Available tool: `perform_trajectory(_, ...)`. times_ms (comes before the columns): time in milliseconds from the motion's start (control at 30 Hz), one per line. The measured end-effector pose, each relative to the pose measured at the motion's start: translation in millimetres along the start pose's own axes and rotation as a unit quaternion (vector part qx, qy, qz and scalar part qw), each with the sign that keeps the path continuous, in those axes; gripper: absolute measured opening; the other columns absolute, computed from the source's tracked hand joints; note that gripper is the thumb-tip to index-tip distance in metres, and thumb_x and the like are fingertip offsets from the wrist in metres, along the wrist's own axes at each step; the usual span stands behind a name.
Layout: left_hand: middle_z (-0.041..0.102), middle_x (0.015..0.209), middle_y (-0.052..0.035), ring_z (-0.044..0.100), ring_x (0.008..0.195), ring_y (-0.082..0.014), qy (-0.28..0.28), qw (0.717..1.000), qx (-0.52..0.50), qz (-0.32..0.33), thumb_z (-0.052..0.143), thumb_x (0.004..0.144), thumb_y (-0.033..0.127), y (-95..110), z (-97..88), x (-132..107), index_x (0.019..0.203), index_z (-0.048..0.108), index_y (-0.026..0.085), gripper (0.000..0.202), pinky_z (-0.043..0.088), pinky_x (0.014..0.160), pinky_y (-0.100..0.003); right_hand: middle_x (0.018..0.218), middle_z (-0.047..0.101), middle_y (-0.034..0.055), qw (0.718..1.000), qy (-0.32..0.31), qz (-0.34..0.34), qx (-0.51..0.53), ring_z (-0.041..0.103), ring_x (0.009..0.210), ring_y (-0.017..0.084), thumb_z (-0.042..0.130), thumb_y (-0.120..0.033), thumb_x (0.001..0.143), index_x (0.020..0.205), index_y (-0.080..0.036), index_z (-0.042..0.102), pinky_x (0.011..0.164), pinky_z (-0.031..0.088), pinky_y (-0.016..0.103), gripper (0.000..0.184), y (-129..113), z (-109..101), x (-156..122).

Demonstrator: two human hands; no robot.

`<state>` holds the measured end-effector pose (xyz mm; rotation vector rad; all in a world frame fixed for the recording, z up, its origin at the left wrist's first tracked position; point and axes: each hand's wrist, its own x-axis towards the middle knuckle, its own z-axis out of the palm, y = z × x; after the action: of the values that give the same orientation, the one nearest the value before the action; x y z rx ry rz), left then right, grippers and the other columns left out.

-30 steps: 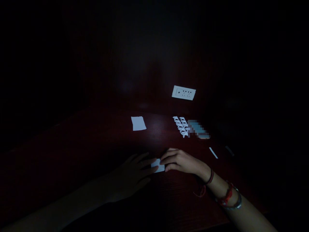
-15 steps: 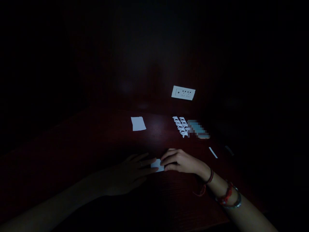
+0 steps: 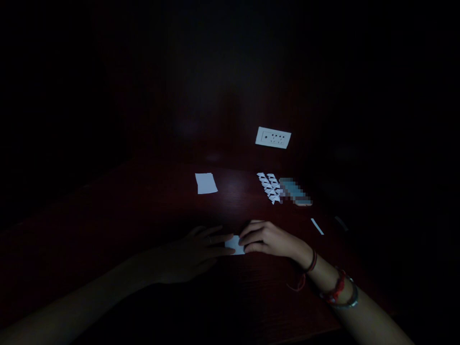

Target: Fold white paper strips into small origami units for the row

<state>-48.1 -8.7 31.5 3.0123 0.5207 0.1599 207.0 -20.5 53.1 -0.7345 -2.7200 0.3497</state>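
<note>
Low centre, my left fingers, flat, and right fingers, half-curled, press a paper to the counter; it looks light, flimsy, best pinched by its edge.

v. dim, faint light centre, edges black.

Support surface: one dark reddish wooden table, dimly lit. Items lying directly on it:
- a white paper sheet, flat, toward the far side
- a cluster of small folded white pieces to the right, touching a blurred blue object (identity not discernible)
- a narrow white strip, set apart further right
- a small white paper near the front edge
</note>
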Motion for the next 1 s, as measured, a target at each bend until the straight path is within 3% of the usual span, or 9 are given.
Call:
perform_trajectory(267,0.026,0.135,-0.0003,0.016,0.124,-0.0218,0.081,0.997,0.000,0.005,0.040,0.086,0.022,-6.4,8.3,6.9,0.128,0.029,0.025,0.043,0.022,0.098,-0.040,0.094,0.060,0.0029,0.997,-0.008,-0.003,-0.081,0.051,0.088,0.013,0.038,-0.030,0.086,0.097,-0.018,0.059,0.082,0.034,0.028,0.026,-3.5,1.4,-0.7)
perform_trajectory(500,0.035,0.129,-0.0005,0.030,0.117,-0.0181,0.108,0.994,-0.025,-0.001,0.042,0.085,0.018,-4.6,5.6,7.8,0.125,0.033,0.027,0.042,0.032,0.094,-0.034,0.084,0.060,0.0042,0.989,-0.015,0.001,-0.150,0.050,0.083,0.014,0.040,-0.023,0.084,0.097,-0.017,0.057,0.079,0.032,0.029,0.022,-11.7,3.9,1.4)
perform_trajectory(800,0.034,0.130,0.0005,0.028,0.119,-0.0210,0.097,0.995,-0.002,0.027,0.043,0.084,0.016,-3.3,1.5,6.1,0.124,0.034,0.031,0.044,0.033,0.093,-0.037,0.084,0.055,0.0039,0.997,0.033,0.060,0.021,0.051,0.076,0.010,0.046,-0.019,0.081,0.085,-0.014,0.059,0.070,0.039,0.020,0.015,-5.2,7.8,2.9)
perform_trajectory(1000,0.031,0.132,-0.0011,0.024,0.121,-0.0225,0.095,0.995,0.018,0.040,0.041,0.085,0.016,-2.7,1.1,6.1,0.123,0.037,0.027,0.040,0.029,0.095,-0.039,0.070,0.049,-0.0007,0.984,0.088,0.148,0.050,0.046,0.062,0.008,0.050,-0.012,0.073,0.072,-0.014,0.055,0.058,0.037,0.018,0.006,-5.1,12.1,5.7)
